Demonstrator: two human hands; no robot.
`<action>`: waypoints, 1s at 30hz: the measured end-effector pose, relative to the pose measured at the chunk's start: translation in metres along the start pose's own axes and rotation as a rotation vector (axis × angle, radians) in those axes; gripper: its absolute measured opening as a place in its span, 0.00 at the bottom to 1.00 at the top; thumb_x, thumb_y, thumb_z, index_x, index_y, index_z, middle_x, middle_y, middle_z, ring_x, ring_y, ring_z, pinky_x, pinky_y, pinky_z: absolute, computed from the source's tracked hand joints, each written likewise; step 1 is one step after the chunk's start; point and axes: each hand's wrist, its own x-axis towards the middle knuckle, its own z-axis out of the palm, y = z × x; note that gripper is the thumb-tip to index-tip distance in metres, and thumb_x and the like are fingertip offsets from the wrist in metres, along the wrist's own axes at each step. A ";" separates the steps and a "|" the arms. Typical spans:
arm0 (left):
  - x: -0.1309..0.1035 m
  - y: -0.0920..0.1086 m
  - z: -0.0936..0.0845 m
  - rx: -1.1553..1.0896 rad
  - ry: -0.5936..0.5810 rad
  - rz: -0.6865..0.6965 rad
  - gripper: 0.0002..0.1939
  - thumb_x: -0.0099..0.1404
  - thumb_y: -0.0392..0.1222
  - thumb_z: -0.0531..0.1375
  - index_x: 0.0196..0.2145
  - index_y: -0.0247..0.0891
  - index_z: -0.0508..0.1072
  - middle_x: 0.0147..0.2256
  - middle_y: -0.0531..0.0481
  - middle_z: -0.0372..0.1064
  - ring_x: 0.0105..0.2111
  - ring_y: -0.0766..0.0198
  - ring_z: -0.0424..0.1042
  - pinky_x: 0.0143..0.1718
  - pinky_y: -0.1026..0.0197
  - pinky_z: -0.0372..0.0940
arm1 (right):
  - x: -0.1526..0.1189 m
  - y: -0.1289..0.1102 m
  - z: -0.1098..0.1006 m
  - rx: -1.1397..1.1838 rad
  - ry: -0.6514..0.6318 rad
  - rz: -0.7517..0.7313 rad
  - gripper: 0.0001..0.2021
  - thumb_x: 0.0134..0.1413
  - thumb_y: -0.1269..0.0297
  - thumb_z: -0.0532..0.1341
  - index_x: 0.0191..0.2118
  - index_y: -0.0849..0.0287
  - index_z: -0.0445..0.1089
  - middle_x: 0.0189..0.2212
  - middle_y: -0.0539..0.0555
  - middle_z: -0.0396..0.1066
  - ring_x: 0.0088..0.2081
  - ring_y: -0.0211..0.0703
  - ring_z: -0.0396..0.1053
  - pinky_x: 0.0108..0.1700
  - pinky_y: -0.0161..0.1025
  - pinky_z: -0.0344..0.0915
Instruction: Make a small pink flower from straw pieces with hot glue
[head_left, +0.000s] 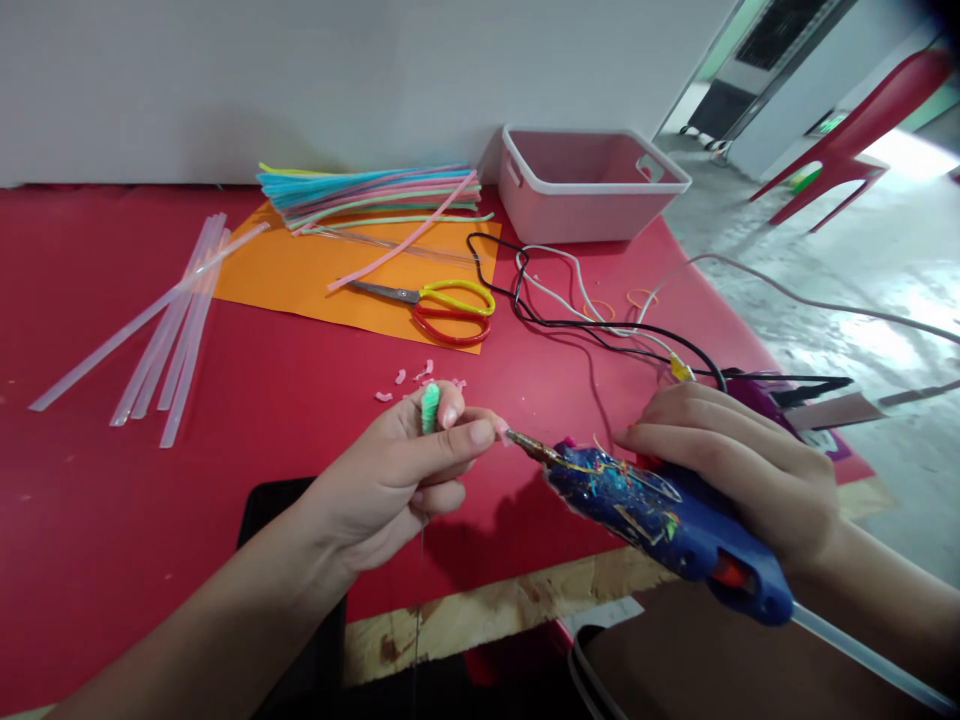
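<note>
While the right hand [739,460] wraps over the blue glue gun [652,520], some of its fingers hidden behind the body, a clear stick [862,648] juts from the gun's rear and leaves my sight. The left hand [409,460] is pinched narrow, thumb against forefinger, on a small pink piece [501,430] right at the nozzle; whether the metal touches it I can't tell. A green fuzzy piece [430,408] stands up among its fingers. Both hands work near the raw wooden edge [495,612], the left forearm covering part of a black object [274,500]. Red tabletop [90,500] spreads leftward to translucent sticks [178,310], while cables [570,324] crowd the right. Farther back lie pink scraps [384,397], scissors [409,296] on an orange sheet [300,295], fuzzy stems [360,195] and a pink bin [577,215]; beyond, a red chair [862,135] runs toward the dark corner.
</note>
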 end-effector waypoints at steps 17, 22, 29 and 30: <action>-0.004 0.001 -0.002 0.000 -0.120 0.161 0.18 0.56 0.30 0.68 0.24 0.37 0.59 0.22 0.61 0.64 0.17 0.77 0.47 0.15 0.76 0.49 | -0.010 0.016 0.017 -0.257 -0.222 0.327 0.19 0.48 0.75 0.58 0.49 0.64 0.66 0.37 0.60 0.72 0.40 0.52 0.67 0.41 0.47 0.66; -0.004 -0.002 0.000 0.056 -0.124 0.144 0.18 0.56 0.31 0.68 0.24 0.38 0.60 0.24 0.57 0.69 0.19 0.77 0.53 0.16 0.77 0.52 | -0.015 0.022 0.031 -0.247 -0.381 0.455 0.25 0.45 0.79 0.54 0.52 0.65 0.65 0.42 0.61 0.71 0.45 0.55 0.66 0.50 0.52 0.65; -0.002 -0.006 0.005 0.129 -0.064 0.153 0.16 0.57 0.31 0.68 0.25 0.37 0.61 0.26 0.57 0.72 0.18 0.78 0.56 0.16 0.77 0.53 | 0.002 0.000 0.026 -0.292 -0.313 0.409 0.16 0.50 0.76 0.58 0.47 0.63 0.71 0.43 0.62 0.70 0.45 0.57 0.66 0.48 0.55 0.65; -0.002 -0.007 0.005 0.147 -0.068 0.144 0.16 0.57 0.32 0.68 0.25 0.37 0.61 0.27 0.56 0.72 0.18 0.78 0.55 0.16 0.77 0.52 | 0.006 -0.005 0.025 -0.199 -0.227 0.389 0.14 0.52 0.76 0.58 0.46 0.62 0.71 0.43 0.61 0.71 0.44 0.53 0.67 0.48 0.52 0.65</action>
